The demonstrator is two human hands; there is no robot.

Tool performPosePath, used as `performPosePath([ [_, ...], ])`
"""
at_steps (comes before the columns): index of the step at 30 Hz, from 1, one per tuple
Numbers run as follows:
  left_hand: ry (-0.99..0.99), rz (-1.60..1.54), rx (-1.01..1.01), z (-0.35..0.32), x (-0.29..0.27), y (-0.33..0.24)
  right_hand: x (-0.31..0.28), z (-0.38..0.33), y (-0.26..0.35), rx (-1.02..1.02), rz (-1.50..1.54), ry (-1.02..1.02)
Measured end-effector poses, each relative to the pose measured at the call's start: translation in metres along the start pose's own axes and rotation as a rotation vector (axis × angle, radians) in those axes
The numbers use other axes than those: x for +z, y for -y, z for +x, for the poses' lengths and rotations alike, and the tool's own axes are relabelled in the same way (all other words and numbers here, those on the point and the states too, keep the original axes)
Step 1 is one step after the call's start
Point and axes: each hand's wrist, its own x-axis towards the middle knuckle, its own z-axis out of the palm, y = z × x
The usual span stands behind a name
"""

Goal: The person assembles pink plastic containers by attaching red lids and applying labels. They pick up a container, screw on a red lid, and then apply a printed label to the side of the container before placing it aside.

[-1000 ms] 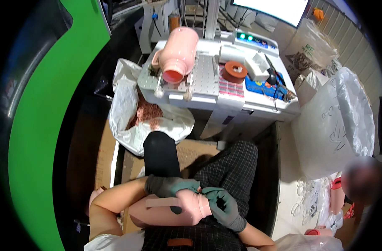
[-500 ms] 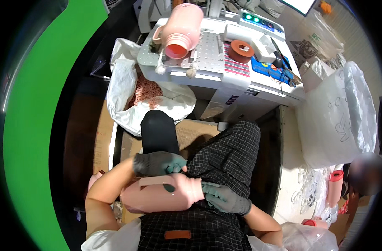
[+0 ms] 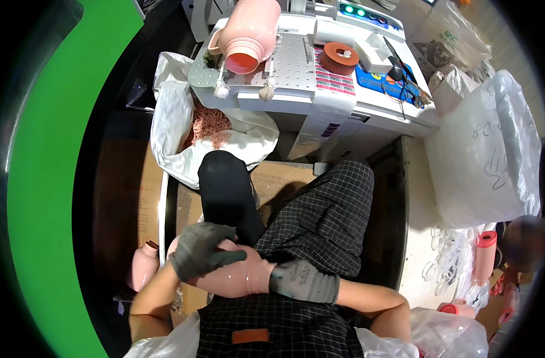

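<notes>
Leftward moved my left hand point(image 3: 201, 250), now clamped on the pink bottle point(image 3: 234, 282), probably for steadiness; whether right hand point(image 3: 302, 280) grips its neck point(image 3: 261, 277), I cannot tell.

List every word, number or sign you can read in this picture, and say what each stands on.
White bag: dark handwritten marks, not copied out here.
Label strip: rows of print, too small to read.
Blue mat: lettering, too small to read.
Clear bag: green print, too blurred.
Cardboard: faint print, too small.
Right glove: pale marks, too blurred.
</notes>
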Motion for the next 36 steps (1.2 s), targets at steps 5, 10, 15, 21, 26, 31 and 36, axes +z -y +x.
performPosePath([
  [5,-0.214,-0.059,0.069,0.002,0.021,0.008,0.018,-0.005,-0.002,-0.018,0.1,-0.03],
  [10,-0.322,0.017,0.266,-0.01,0.032,0.028,0.012,-0.019,0.007,0.139,0.054,-0.034],
  [15,-0.439,-0.851,-0.521,-0.056,0.044,0.085,-0.05,-0.108,0.006,0.452,-0.007,-0.524],
  [21,-0.382,-0.115,0.074,-0.024,0.027,0.041,-0.1,0.024,-0.022,0.194,-0.335,-0.937],
  [26,-0.352,-0.065,-0.143,-0.05,0.02,0.046,-0.098,0.137,-0.056,0.249,-0.006,-0.907],
  [31,-0.493,-0.008,0.174,-0.011,-0.029,-0.011,-0.075,0.063,-0.069,0.513,0.824,-0.482],
  [36,-0.56,0.029,0.49,0.064,0.008,-0.06,-0.031,0.01,-0.047,0.271,1.294,-0.477],
])
